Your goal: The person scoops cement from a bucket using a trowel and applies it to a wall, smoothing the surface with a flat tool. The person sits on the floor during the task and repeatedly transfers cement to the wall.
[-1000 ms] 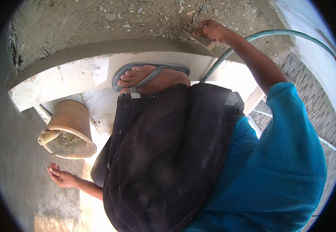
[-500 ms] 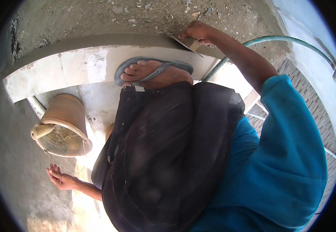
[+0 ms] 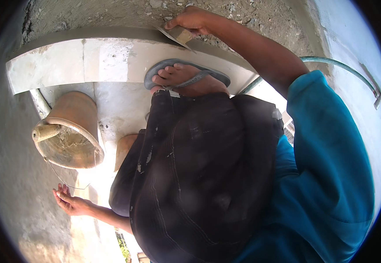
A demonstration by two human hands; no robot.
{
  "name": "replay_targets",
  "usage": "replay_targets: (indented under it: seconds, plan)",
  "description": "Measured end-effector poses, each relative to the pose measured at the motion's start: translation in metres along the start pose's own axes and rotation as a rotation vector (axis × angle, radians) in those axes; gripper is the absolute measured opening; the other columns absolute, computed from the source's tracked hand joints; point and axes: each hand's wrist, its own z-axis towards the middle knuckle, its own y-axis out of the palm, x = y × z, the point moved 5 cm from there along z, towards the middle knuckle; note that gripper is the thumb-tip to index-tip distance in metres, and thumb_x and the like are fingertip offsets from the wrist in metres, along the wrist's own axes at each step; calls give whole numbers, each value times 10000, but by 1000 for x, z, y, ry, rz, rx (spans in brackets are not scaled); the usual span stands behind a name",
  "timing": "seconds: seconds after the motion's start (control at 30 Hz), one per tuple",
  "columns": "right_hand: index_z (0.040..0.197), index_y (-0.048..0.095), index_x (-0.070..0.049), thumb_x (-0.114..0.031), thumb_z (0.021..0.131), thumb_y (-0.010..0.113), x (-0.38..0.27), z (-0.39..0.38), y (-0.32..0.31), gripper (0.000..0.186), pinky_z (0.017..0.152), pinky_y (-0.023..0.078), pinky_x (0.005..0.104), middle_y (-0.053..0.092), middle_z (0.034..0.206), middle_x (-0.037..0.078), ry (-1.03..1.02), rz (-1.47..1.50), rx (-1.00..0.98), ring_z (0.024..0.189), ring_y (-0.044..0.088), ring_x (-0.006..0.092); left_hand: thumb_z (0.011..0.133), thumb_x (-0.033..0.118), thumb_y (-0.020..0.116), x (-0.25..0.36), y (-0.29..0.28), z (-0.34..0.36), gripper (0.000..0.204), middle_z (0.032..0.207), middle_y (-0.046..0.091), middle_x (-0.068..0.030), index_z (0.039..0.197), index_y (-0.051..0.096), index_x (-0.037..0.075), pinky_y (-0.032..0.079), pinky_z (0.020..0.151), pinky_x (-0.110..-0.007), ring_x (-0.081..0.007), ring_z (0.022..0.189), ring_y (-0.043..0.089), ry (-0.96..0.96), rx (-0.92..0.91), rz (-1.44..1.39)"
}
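Observation:
My right hand grips a flat trowel, its blade on the smooth grey mortar band along the outer edge of a curved, pale ledge. My left hand has its fingers loosely apart and holds nothing, just below the wire handle of a clay-coloured bucket; whether the fingertips touch the wire I cannot tell. Another tool's thick handle rests across the bucket's rim. My foot in a grey flip-flop is by the ledge, a little below the trowel.
Rough rubble-strewn ground lies beyond the ledge. A green hose or pipe curves at the right beside a pale wall. A second bucket is partly hidden behind my leg. A grey plastered surface fills the left side.
My right hand has slid left along the mortar band with the trowel. The view has shifted, so ledge and bucket sit higher in the picture. My left hand stays open near the bucket.

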Motion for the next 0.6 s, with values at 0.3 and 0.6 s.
replay_targets:
  seconds: [0.3, 0.6]
  plan:
    - [1144, 652, -2, -222, 937, 734, -76, 36, 52, 313, 772, 525, 371, 686, 960, 83, -69, 17, -136, 883, 634, 194, 1053, 210, 554, -21, -26, -15, 313, 1085, 727, -140, 1258, 658, -2, 609, 862, -361, -227, 979, 710, -56, 64, -54]
    - [1123, 676, 33, -101, 950, 650, -155, 70, 112, 220, 838, 617, 437, 697, 1084, 174, -168, 166, -249, 981, 695, 301, 1054, 254, 558, -18, -37, -36, 336, 1060, 732, -122, 1274, 662, 23, 570, 862, -354, -174, 885, 680, -131, 94, 56]
